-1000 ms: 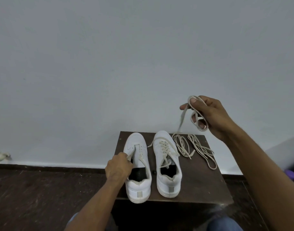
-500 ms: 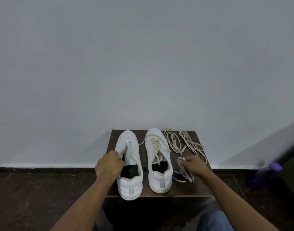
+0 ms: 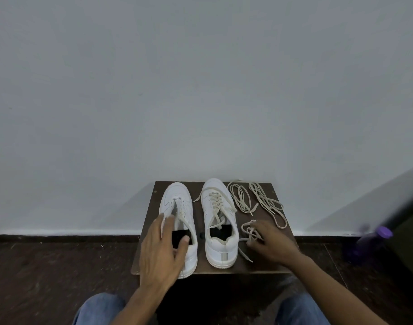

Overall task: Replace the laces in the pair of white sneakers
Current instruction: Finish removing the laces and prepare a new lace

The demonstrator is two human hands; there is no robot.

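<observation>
Two white sneakers stand side by side on a small dark table (image 3: 151, 207), toes toward the wall. The left sneaker (image 3: 177, 202) has no lace in its eyelets. My left hand (image 3: 161, 252) lies over its heel with fingers spread and straight, the thumb at the shoe's opening. The right sneaker (image 3: 218, 233) is laced with a cream lace, its ends loose. A loose cream lace (image 3: 249, 229) lies bunched to its right, under the fingertips of my right hand (image 3: 273, 242), which rests on it with relaxed fingers. Two coiled laces (image 3: 240, 198) (image 3: 268, 205) lie at the back right.
The table stands against a pale wall, on a dark floor. A purple bottle (image 3: 374, 240) stands on the floor at the right beside a dark object at the frame's edge. My knees in jeans (image 3: 100, 308) sit below the table's front edge.
My right hand brought the lace down from the air and laid it on the table beside the right sneaker. My left hand let go of the left sneaker's tongue and spread open.
</observation>
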